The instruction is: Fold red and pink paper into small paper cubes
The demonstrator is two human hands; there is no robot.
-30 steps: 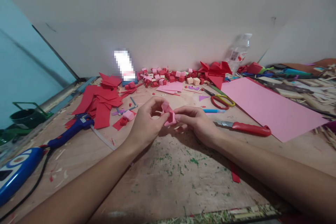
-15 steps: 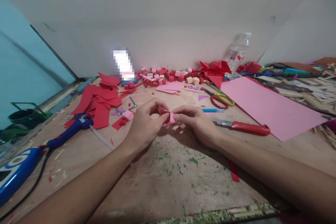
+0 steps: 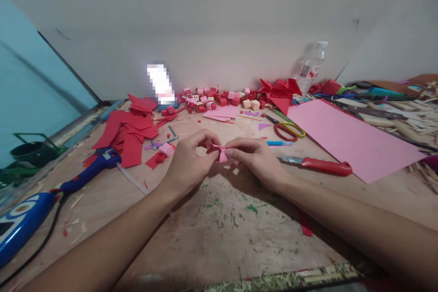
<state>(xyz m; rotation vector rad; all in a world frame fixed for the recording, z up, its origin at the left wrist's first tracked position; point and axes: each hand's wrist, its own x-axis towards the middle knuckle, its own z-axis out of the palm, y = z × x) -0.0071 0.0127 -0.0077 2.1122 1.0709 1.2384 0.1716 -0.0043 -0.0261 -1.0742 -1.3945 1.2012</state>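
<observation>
A small folded piece of pink paper (image 3: 223, 155) is held between my two hands above the wooden table. My left hand (image 3: 195, 155) pinches its left side with thumb and forefinger, which hide part of it. On the right side, my right hand (image 3: 251, 157) grips it between thumb and fingers. To the left of my hands lie a small pink paper cube (image 3: 166, 149) and a small red piece beside it. A blue pen (image 3: 278, 143) and a red-handled knife (image 3: 325, 166) lie to the right of my right hand.
A blue glue gun (image 3: 82, 178) and red paper strips (image 3: 132, 146) lie left. Small paper cubes (image 3: 205, 99) line the back, near a lit phone (image 3: 160, 83). Scissors (image 3: 287, 132), a large pink sheet (image 3: 352, 139), a plastic bottle (image 3: 311, 68) and wood scraps (image 3: 393, 118) are at right.
The pink paper has shifted slightly between my fingertips, and its visible part looks flatter. Both hands stay closed on it in nearly the same place.
</observation>
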